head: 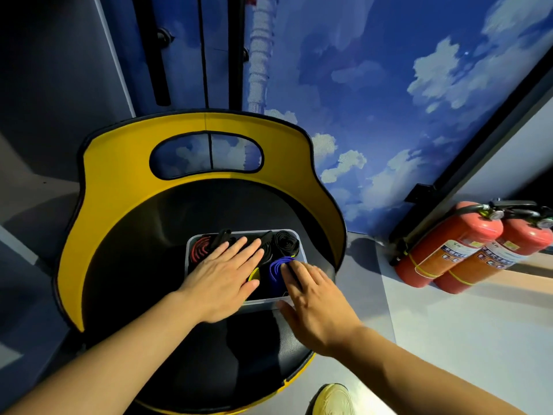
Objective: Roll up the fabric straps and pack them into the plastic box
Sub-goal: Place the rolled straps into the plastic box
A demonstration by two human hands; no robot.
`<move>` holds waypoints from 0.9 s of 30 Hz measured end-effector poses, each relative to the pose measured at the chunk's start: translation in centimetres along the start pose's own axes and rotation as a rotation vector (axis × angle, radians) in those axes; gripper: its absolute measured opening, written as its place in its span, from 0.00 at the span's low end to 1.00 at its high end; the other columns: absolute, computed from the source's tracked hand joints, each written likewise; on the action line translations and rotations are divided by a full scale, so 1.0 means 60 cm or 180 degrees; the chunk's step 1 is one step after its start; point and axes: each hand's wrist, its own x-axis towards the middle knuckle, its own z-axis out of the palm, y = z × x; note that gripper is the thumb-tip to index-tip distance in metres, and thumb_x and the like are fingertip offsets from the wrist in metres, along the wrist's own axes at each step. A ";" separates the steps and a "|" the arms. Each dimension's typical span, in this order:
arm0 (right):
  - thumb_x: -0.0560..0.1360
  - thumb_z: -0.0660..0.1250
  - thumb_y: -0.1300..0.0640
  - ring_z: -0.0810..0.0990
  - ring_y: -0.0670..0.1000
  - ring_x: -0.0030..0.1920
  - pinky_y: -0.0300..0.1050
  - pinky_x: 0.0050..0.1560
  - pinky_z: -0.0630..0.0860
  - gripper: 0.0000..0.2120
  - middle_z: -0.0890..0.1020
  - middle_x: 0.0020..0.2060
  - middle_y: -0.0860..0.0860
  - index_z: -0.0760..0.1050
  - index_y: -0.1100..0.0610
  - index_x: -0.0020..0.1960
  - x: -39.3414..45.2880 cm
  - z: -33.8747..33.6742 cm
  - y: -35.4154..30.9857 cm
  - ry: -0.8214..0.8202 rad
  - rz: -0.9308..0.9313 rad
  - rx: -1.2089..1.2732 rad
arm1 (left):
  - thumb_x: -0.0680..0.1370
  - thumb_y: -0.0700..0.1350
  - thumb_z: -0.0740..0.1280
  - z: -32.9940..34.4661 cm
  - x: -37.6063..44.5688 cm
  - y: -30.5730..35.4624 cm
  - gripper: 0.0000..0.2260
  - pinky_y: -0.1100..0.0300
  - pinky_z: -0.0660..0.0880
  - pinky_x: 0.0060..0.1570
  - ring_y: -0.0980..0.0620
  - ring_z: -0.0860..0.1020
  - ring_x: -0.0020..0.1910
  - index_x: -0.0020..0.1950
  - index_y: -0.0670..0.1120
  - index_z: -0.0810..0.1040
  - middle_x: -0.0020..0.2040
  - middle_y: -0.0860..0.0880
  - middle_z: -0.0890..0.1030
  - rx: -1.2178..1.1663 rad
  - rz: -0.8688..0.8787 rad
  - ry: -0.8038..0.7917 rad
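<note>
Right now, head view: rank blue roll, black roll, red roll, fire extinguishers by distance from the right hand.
From the right hand:
1. blue roll, under its fingertips, box's right side.
2. black roll, box's far right corner.
3. red roll, box's left end.
4. fire extinguishers, on the floor, far right.

A round chair point(125, 205) with a yellow backrest and black seat stands before a wall mural of blue sky and clouds point(389, 85). Two red fire extinguishers point(466, 247) (side by side) lean at the right; a pale shoe point(335, 399) shows below.
</note>
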 end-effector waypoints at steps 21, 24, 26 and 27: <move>0.79 0.50 0.38 0.75 0.59 0.63 0.54 0.71 0.69 0.34 0.75 0.65 0.57 0.68 0.60 0.75 0.012 -0.005 0.001 -0.0389 -0.0071 0.0020 | 0.82 0.60 0.46 0.013 0.008 0.001 0.28 0.50 0.41 0.77 0.49 0.43 0.81 0.81 0.60 0.46 0.82 0.53 0.43 0.0290 0.0059 0.0048; 0.79 0.50 0.40 0.76 0.59 0.60 0.53 0.69 0.70 0.33 0.76 0.64 0.58 0.68 0.61 0.74 0.014 -0.003 0.009 -0.0429 -0.0054 0.0122 | 0.80 0.60 0.43 0.013 0.009 0.004 0.29 0.51 0.42 0.77 0.49 0.44 0.81 0.82 0.59 0.48 0.82 0.53 0.44 0.0303 -0.0009 0.0052; 0.80 0.50 0.40 0.74 0.59 0.63 0.53 0.71 0.67 0.33 0.75 0.67 0.58 0.66 0.61 0.75 0.014 -0.003 0.007 -0.0514 -0.0006 0.0116 | 0.80 0.60 0.44 0.012 0.010 0.006 0.29 0.51 0.42 0.77 0.49 0.43 0.81 0.82 0.58 0.47 0.82 0.53 0.43 0.0301 -0.0001 0.0043; 0.80 0.49 0.39 0.72 0.60 0.66 0.54 0.73 0.65 0.34 0.73 0.69 0.58 0.65 0.60 0.76 0.013 -0.005 0.004 -0.0580 0.0012 0.0108 | 0.80 0.60 0.44 0.012 0.010 0.006 0.29 0.51 0.41 0.77 0.50 0.42 0.81 0.82 0.58 0.46 0.82 0.53 0.42 0.0303 -0.0003 0.0017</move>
